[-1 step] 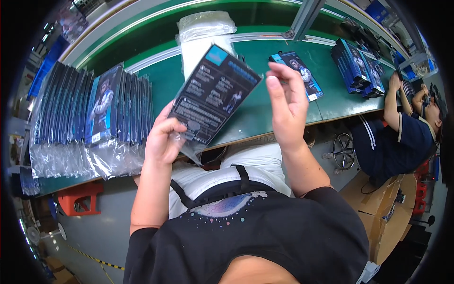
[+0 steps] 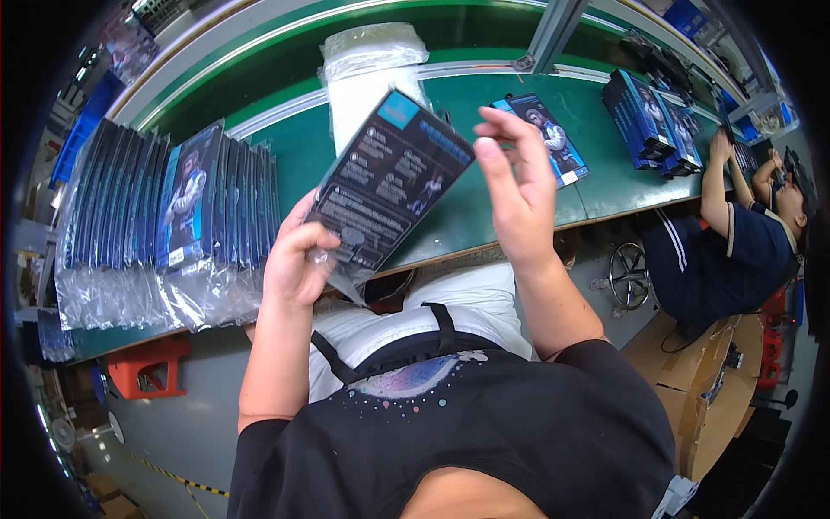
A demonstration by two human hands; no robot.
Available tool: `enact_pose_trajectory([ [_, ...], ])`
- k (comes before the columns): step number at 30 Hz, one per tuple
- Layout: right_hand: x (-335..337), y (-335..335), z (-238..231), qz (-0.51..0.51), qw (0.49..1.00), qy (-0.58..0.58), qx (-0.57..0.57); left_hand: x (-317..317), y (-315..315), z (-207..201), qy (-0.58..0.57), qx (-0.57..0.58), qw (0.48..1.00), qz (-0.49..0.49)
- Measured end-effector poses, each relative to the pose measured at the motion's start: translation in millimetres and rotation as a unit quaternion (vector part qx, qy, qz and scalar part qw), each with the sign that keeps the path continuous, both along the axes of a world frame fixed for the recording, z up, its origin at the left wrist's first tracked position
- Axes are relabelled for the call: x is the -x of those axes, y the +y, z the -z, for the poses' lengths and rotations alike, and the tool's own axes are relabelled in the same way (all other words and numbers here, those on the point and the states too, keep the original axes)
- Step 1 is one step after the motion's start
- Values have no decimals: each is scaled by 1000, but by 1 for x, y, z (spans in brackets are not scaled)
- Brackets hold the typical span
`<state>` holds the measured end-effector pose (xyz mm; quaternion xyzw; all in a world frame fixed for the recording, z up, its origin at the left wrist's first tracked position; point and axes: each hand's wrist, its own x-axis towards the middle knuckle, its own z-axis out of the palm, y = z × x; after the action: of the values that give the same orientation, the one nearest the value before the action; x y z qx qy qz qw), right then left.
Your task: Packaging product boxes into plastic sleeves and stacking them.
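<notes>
My left hand (image 2: 298, 255) grips the lower left corner of a dark flat box (image 2: 393, 177), thumb on its face. The box is tilted over the table with its printed back toward me, and clear plastic film hangs from its lower end. My right hand (image 2: 523, 186) is raised just right of the box, fingers stretched and apart, holding nothing. Behind that hand a similar box (image 2: 558, 143) lies face up. To my left stands a tight row of bagged boxes (image 2: 112, 199), with one box front (image 2: 186, 195) facing me. A pile of clear plastic bags (image 2: 354, 104) lies behind the held box.
The green tabletop (image 2: 458, 229) runs across in front of me. Stacked boxes (image 2: 640, 121) stand at the right, near a seated co-worker (image 2: 722, 264). A metal post (image 2: 558, 35) rises at the back. A red stool (image 2: 151, 368) and a cardboard box (image 2: 683, 372) are below.
My right hand has shifted slightly left, toward the held box. The held box's top has dropped slightly, in my left hand's unchanged grip.
</notes>
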<state>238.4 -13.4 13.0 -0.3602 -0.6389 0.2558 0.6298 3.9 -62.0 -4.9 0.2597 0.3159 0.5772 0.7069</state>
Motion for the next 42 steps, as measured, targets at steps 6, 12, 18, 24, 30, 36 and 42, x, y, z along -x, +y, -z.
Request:
enact_pose_trajectory([
  [6, -4, 9, -6, -258, 928, 183, 195, 7, -34, -51, 295, -81, 949, -72],
  [12, -12, 26, -3, -72, 974, 179, 123, 32, -69, -103, 507, -342, 753, -243],
  [18, -76, 69, 17, 285, 915, -279, 52, 70, -63, -82, 795, -199, 474, -321],
  [24, -90, 77, 32, 238, 794, -508, 233, 59, -48, -79, 847, -178, 390, -315],
  [30, -60, 69, 37, 220, 930, -264, 131, -14, -6, -40, 715, -445, 491, -224],
  [36, -41, 51, 27, -264, 889, 245, 284, -8, 76, 45, 736, -384, 541, -135],
  [42, -54, 43, 62, -469, 693, 371, 403, -6, 82, 37, 746, -395, 526, -108],
])
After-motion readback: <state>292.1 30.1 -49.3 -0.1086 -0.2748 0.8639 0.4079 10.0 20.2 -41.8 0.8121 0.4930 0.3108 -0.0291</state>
